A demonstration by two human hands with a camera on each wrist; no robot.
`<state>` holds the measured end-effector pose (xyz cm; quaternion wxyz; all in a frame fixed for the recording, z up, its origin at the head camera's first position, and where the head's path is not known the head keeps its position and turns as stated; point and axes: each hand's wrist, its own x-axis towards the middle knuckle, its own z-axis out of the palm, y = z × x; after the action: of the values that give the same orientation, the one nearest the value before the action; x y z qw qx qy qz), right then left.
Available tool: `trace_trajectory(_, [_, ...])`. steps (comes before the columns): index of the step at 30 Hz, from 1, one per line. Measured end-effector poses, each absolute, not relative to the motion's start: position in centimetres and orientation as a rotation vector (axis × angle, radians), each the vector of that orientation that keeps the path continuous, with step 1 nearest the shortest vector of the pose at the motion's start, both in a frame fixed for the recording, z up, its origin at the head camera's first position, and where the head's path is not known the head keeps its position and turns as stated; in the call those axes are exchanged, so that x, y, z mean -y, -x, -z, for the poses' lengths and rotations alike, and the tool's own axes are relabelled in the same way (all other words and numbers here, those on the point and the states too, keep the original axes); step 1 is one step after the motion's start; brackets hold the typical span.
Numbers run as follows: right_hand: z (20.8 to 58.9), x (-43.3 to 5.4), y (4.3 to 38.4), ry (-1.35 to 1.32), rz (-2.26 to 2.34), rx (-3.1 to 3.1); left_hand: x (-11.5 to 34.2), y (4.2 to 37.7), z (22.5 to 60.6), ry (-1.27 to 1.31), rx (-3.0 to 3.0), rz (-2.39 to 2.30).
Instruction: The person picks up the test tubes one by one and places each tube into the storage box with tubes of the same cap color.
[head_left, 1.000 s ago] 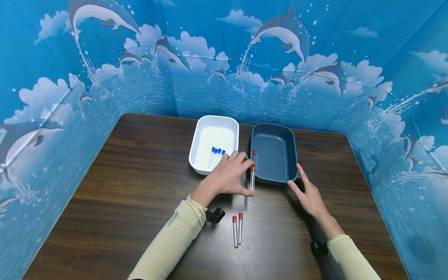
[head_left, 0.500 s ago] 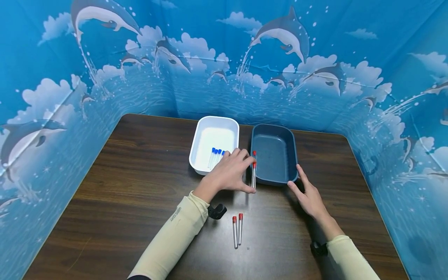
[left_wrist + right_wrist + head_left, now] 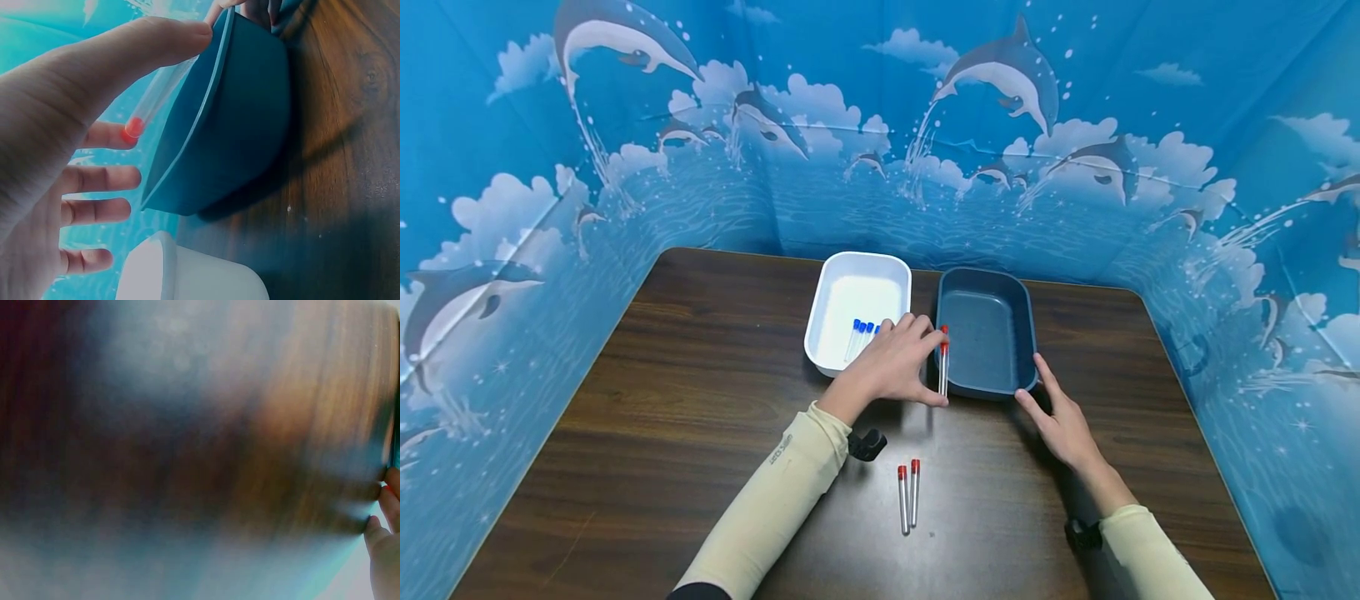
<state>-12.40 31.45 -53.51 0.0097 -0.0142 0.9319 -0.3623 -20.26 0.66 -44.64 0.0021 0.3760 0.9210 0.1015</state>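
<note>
My left hand [image 3: 887, 362] pinches a red-capped test tube [image 3: 943, 375] between thumb and fingertips, at the left rim of the dark grey-blue bin [image 3: 988, 390]. In the left wrist view, the tube [image 3: 153, 97] slants between the thumb and index finger while the other fingers stand apart. A second red cap [image 3: 944, 330] shows just beyond, by the bin's left wall. My right hand [image 3: 1063, 425] touches the bin's near right corner with extended thumb and index finger; its view is mostly blurred tabletop, fingers at the right edge [image 3: 390, 506].
A white bin [image 3: 831, 287] holding several blue-capped tubes [image 3: 859, 337] stands left of the dark bin. Two red-capped tubes [image 3: 908, 500] lie on the brown wooden table [image 3: 700, 400], nearer the front. A dolphin-print curtain [image 3: 865, 125] hangs around the table.
My left hand has moved slightly forward with the tube, bringing its red cap closer to the second one. The right hand has stayed on the dark bin's corner.
</note>
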Motion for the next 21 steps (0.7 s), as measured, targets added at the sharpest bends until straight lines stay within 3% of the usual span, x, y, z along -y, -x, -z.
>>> trace_trajectory(21, [53.7, -31.0, 12.1, 0.029, 1.139, -2.911, -1.8, 22.3, 45.2, -1.188, -2.847, -0.309])
